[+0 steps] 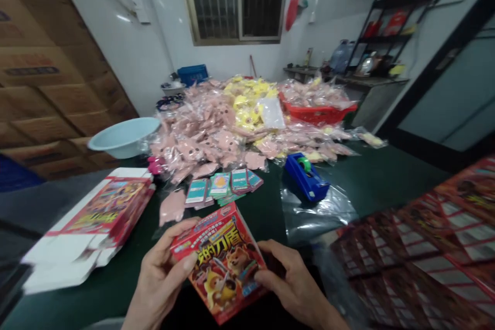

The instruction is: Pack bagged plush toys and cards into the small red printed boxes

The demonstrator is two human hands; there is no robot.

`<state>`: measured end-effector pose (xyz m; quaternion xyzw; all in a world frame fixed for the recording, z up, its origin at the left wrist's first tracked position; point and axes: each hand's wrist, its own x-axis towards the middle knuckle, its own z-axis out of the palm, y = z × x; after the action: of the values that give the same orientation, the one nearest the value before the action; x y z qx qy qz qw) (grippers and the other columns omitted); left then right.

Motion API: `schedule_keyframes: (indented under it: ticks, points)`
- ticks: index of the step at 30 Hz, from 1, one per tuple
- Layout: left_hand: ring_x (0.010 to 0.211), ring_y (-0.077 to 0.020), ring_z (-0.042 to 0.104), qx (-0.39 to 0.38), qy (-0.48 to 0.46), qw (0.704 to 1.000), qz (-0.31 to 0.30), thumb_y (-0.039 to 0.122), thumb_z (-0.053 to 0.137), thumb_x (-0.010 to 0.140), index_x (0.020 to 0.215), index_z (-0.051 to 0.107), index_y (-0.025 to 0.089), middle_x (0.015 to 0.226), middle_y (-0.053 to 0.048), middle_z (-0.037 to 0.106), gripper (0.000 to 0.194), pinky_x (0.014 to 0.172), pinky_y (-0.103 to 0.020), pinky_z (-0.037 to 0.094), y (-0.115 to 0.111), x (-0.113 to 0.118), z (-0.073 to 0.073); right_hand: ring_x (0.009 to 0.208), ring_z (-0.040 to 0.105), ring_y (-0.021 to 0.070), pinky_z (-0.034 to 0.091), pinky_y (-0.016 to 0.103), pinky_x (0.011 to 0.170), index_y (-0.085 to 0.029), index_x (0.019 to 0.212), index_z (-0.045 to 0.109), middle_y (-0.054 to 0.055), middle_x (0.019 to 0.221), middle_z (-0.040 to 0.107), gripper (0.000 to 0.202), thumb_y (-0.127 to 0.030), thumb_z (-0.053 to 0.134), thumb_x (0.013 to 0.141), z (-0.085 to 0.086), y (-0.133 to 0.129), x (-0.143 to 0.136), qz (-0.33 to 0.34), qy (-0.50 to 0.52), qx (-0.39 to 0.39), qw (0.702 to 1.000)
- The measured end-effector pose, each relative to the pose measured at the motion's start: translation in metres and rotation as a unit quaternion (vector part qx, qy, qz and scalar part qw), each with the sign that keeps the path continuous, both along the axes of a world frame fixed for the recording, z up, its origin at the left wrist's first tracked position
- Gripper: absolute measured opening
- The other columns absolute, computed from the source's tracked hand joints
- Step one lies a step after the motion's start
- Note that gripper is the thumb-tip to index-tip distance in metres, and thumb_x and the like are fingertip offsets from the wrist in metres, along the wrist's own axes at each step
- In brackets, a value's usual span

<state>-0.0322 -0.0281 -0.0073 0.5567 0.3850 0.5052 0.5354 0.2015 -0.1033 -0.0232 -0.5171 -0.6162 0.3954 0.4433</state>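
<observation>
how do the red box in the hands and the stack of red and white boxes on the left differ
The red box is folded into a full carton, while the stacked boxes lie flat. The red box is a single one gripped by both hands; the stacked boxes are several, resting on the table. Both have red printed faces with cartoon artwork.

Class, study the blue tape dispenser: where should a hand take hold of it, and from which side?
I'd grip the blue tape dispenser across its long body, fingers on both long sides, coming from above: it stands upright, narrow, with nothing over it.
</observation>
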Motion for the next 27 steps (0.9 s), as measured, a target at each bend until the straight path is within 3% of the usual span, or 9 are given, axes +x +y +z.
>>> schedule_keyframes:
  ticks: [2, 5, 8, 10, 13, 16, 21, 24, 27]
  points:
    - [0.092, -0.029, 0.067, 0.012, 0.003, 1.0, 0.003, 0.039, 0.065, 0.077, 0.115, 0.059, 0.024, 0.114, -0.012, 0.065, 0.042, 0.077, -0.04, 0.059, 0.003, 0.013, -0.006, 0.076, 0.061, 0.0176, 0.048, 0.027, 0.067, -0.024, 0.095, 0.066, 0.001, 0.084, 0.067, 0.017, -0.032, 0.06, 0.081, 0.004, -0.01, 0.024, -0.053, 0.021, 0.009, 0.998]
    - [0.099, -0.0255, 0.065, 0.055, 0.072, 0.995, 0.028, 0.038, 0.063, 0.079, 0.117, 0.058, 0.025, 0.115, -0.01, 0.064, 0.04, 0.083, -0.036, 0.056, 0.016, 0.03, -0.022, 0.058, 0.057, 0.0127, 0.044, 0.023, 0.051, -0.024, 0.101, 0.061, 0.0, 0.079, 0.065, 0.025, -0.038, 0.058, 0.081, 0.012, -0.018, 0.08, -0.269, 0.08, 0.039, 0.959]
    - [0.092, -0.0212, 0.066, 0.066, 0.203, 0.977, 0.015, 0.039, 0.065, 0.076, 0.109, 0.061, 0.023, 0.105, -0.007, 0.068, 0.037, 0.08, -0.031, 0.056, 0.028, 0.049, -0.041, 0.043, 0.042, 0.008, 0.035, 0.021, 0.04, -0.021, 0.123, 0.044, 0.001, 0.079, 0.062, 0.046, -0.048, 0.046, 0.086, 0.016, -0.011, 0.159, -0.509, 0.043, 0.07, 0.857]
    - [0.085, -0.0191, 0.065, 0.112, 0.272, 0.956, 0.008, 0.042, 0.065, 0.075, 0.102, 0.062, 0.022, 0.1, -0.006, 0.067, 0.034, 0.075, -0.029, 0.056, 0.033, 0.062, -0.053, 0.047, 0.047, 0.0107, 0.039, 0.024, 0.046, -0.011, 0.127, 0.037, 0.006, 0.079, 0.061, 0.051, -0.047, 0.03, 0.091, 0.013, 0.001, 0.214, -0.623, -0.123, 0.009, 0.772]
    - [0.081, -0.0181, 0.062, 0.21, 0.341, 0.916, 0.013, 0.044, 0.063, 0.075, 0.097, 0.063, 0.02, 0.099, -0.006, 0.064, 0.033, 0.053, -0.021, 0.052, 0.036, 0.079, -0.066, 0.07, 0.059, 0.02, 0.043, 0.031, 0.064, -0.005, 0.114, 0.049, 0.013, 0.082, 0.063, 0.051, -0.046, 0.049, 0.084, 0.003, 0.02, 0.279, -0.636, -0.199, -0.052, 0.744]
    - [0.086, -0.0204, 0.06, 0.272, 0.377, 0.885, 0.009, 0.042, 0.062, 0.077, 0.098, 0.063, 0.02, 0.105, -0.008, 0.06, 0.031, 0.036, -0.016, 0.041, 0.033, 0.087, -0.07, 0.088, 0.06, 0.0301, 0.04, 0.038, 0.077, -0.008, 0.1, 0.06, 0.016, 0.084, 0.065, 0.049, -0.049, 0.062, 0.074, -0.014, 0.021, 0.307, -0.617, -0.244, -0.086, 0.743]
    - [0.096, -0.0258, 0.059, 0.366, 0.426, 0.826, -0.035, 0.04, 0.061, 0.078, 0.1, 0.062, 0.023, 0.105, -0.008, 0.059, 0.028, 0.058, -0.027, 0.052, 0.024, 0.093, -0.066, 0.099, 0.058, 0.0244, 0.039, 0.035, 0.083, -0.012, 0.111, 0.055, 0.016, 0.101, 0.063, 0.042, -0.039, 0.027, 0.095, -0.077, -0.017, 0.271, -0.608, -0.27, -0.102, 0.74]
    - [0.093, -0.0261, 0.06, 0.397, 0.43, 0.809, -0.056, 0.038, 0.06, 0.079, 0.102, 0.06, 0.022, 0.104, -0.008, 0.059, 0.027, 0.077, -0.039, 0.052, 0.024, 0.096, -0.065, 0.081, 0.062, 0.0168, 0.046, 0.03, 0.075, -0.013, 0.092, 0.06, 0.008, 0.086, 0.065, 0.028, -0.032, 0.04, 0.094, -0.14, -0.027, 0.238, -0.546, -0.256, -0.172, 0.779]
    - [0.091, -0.0266, 0.061, 0.409, 0.435, 0.8, -0.051, 0.037, 0.059, 0.08, 0.103, 0.059, 0.022, 0.103, -0.008, 0.06, 0.028, 0.083, -0.043, 0.048, 0.028, 0.096, -0.069, 0.081, 0.061, 0.0144, 0.052, 0.032, 0.072, -0.014, 0.101, 0.059, 0.004, 0.096, 0.063, 0.023, -0.033, 0.054, 0.089, -0.191, -0.009, 0.233, -0.5, -0.238, -0.254, 0.793]
